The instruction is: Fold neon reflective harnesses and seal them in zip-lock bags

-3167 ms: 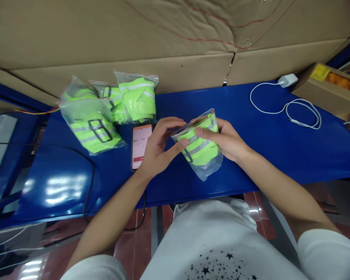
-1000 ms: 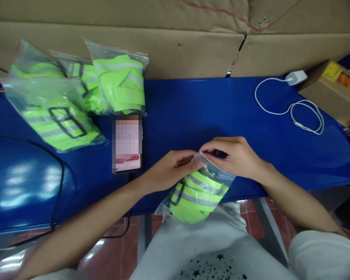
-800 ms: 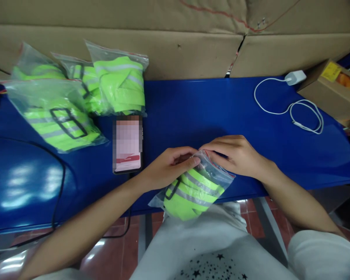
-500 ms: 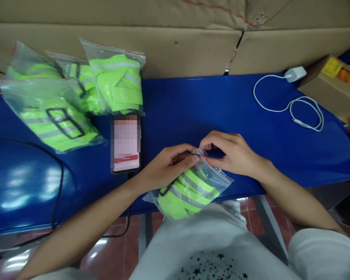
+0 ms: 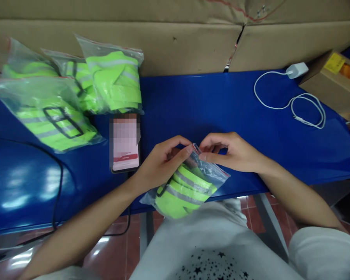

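A clear zip bag point(image 5: 204, 165) with a red-edged seal lies tilted at the table's front edge. Folded inside it is a neon-yellow garment with grey reflective bands point(image 5: 184, 190). My left hand point(image 5: 166, 159) pinches the far left corner of the bag's mouth between thumb and fingers. At the red seal, close beside it, my right hand point(image 5: 227, 151) has its thumb and fingers closed on the bag's edge. The palm sides of both hands are hidden.
Several similar filled zip bags point(image 5: 56, 124) stand at the back left of the blue table point(image 5: 175, 101). A phone point(image 5: 125, 146) lies left of my hands. Toward the right are a white charger point(image 5: 296, 70) with its cable and a cardboard box point(image 5: 328, 85). A black cable point(image 5: 61, 182) crosses the left side.
My right hand's thumb and fingers have drawn closer together at the seal. The left hand and the bag have shifted slightly left; the bag's top corner is raised a little.
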`<state>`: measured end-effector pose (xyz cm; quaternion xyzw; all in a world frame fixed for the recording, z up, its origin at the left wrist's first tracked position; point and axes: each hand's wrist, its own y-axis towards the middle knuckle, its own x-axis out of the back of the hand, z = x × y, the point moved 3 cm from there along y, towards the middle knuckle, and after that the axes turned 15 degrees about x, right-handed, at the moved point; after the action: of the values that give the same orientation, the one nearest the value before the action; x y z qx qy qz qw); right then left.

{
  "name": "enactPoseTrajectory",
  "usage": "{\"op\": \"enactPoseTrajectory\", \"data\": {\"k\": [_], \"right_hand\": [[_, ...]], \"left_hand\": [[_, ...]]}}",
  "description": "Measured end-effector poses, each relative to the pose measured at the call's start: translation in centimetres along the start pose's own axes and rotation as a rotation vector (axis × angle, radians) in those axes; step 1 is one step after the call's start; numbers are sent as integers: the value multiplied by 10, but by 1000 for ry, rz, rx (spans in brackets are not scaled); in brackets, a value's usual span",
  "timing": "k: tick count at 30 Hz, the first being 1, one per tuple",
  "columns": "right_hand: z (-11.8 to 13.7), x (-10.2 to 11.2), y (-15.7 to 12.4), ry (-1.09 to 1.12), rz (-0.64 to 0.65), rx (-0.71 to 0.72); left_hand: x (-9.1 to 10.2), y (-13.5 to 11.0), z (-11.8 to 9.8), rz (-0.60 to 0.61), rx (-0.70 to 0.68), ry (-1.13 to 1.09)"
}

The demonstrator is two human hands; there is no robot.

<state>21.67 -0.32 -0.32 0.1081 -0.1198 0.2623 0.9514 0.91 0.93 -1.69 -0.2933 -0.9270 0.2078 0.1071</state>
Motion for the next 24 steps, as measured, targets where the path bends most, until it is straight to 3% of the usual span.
{"op": "enactPoseTrajectory", "data": {"k": [8, 17, 24], "right_hand": [[-3, -12, 3, 68, -15, -66], [-6, -16, 3, 53, -97, -31], [-8, -15, 2, 88, -133, -80]], "left_hand": [[5, -3, -4, -182, -148, 138], [2, -4, -3, -207, -168, 142], [4, 2, -7, -156, -104, 78]]}}
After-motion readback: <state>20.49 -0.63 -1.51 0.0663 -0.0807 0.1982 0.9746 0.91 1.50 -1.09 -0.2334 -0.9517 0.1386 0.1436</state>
